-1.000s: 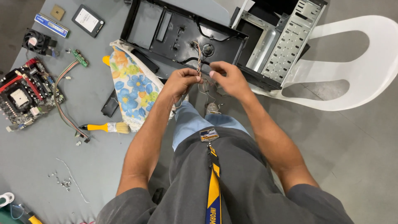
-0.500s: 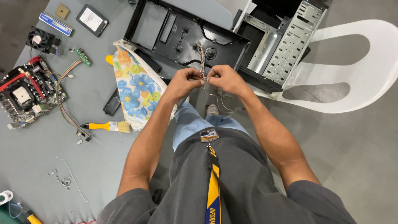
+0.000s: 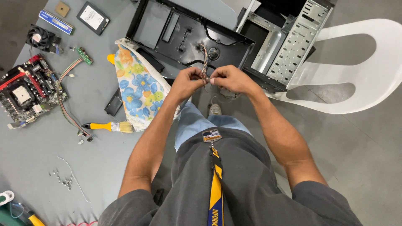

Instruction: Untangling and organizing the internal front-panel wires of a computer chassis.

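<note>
I see my left hand (image 3: pixel 187 82) and my right hand (image 3: pixel 231 79) side by side in front of me, above my knees, each with its fingers pinched shut on a thin twisted bundle of multicoloured wires (image 3: pixel 204 58). The bundle's long axis runs nearly straight away from me: from the pinch between my hands it rises in the picture and points into the open black metal computer case panel (image 3: pixel 167 31), where its far end meets the panel near a round fitting. The strands look braided, thin and flexible, in mixed pale and reddish colours. A loose dark loop of wire hangs below my right hand.

The panel is flat, glossy black sheet metal with raised rims, lying on the grey table (image 3: pixel 96 142). Just beside it on the right stands a bare silver perforated steel chassis frame (image 3: pixel 293 39), resting by a smooth white plastic chair (image 3: pixel 364 79).

Left of my left forearm lies a soft floral cloth with blue and orange blossoms (image 3: pixel 140 90), rumpled, with a fringed edge. Near its lower end lies a yellow-handled brush with pale bristles (image 3: pixel 109 126), its long axis across the table. Farther left sits a red and black circuit board (image 3: pixel 23 90), rectangular and densely studded.
</note>
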